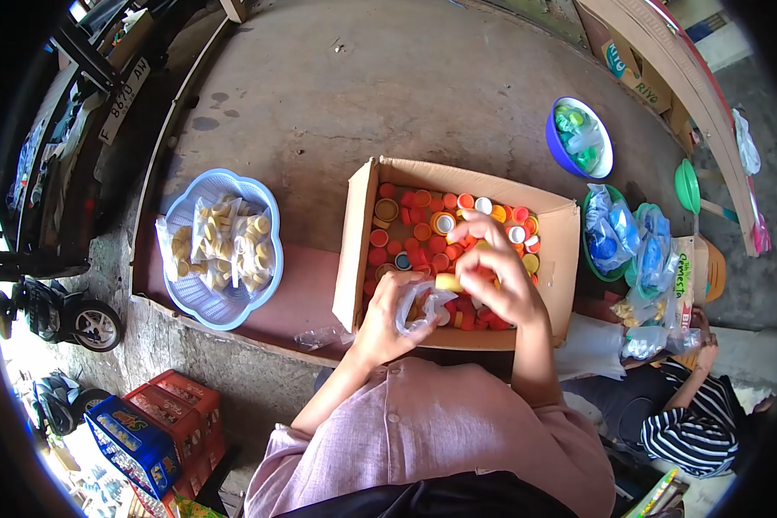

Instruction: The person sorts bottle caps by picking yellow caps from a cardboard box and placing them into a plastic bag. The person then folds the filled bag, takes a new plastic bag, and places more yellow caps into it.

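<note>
Looks like a few bags of pale caps [212,231] are done and sitting in the light-blue basket [220,312], but the cardboard box [564,259] has loads of loose caps left. Left hand [383,326] has its fingers clamped on a clear bag [415,312] over the box; a yellow cap [446,282] sits at the right hand's [508,283] partly spread fingers, can't tell if gripped.
</note>
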Demonstrator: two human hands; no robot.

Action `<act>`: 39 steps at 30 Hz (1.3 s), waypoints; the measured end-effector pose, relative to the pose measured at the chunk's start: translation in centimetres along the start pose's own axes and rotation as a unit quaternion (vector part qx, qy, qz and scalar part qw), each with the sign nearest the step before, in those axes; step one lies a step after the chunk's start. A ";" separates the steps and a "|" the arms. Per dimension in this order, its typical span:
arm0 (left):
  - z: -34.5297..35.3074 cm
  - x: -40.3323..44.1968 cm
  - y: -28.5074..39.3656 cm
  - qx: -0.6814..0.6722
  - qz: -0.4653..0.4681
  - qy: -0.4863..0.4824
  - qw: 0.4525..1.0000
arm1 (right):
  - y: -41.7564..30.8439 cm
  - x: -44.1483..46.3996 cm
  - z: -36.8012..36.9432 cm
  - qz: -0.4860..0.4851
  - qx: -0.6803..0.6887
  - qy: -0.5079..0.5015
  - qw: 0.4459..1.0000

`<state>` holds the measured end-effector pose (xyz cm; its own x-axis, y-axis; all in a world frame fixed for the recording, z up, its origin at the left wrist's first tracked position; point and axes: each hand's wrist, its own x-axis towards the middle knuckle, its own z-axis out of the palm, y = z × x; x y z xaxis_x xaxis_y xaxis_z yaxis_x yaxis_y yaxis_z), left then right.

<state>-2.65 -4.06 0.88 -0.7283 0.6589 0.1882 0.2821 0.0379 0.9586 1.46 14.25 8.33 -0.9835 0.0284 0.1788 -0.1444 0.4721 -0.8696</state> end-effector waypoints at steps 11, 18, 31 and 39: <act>0.0 -0.4 0.2 0.042 0.034 -0.017 0.998 | 3.0 2.4 1.7 -0.043 -0.069 0.076 0.994; -0.2 -0.2 0.7 0.070 0.070 -0.030 0.995 | 12.1 9.3 7.5 0.118 -0.393 0.053 0.910; -0.3 0.2 0.3 0.036 0.016 0.015 0.999 | 12.6 7.7 6.6 0.149 -0.133 0.091 0.976; -0.1 0.1 0.2 -0.046 -0.090 0.080 0.992 | 3.1 0.8 2.3 0.045 0.079 -0.008 0.996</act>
<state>-2.75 -4.09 1.10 -0.8537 0.5195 0.0363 0.0855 0.0709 0.9938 0.02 13.68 4.73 -0.9947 0.0501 0.0903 -0.0693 0.3243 -0.9434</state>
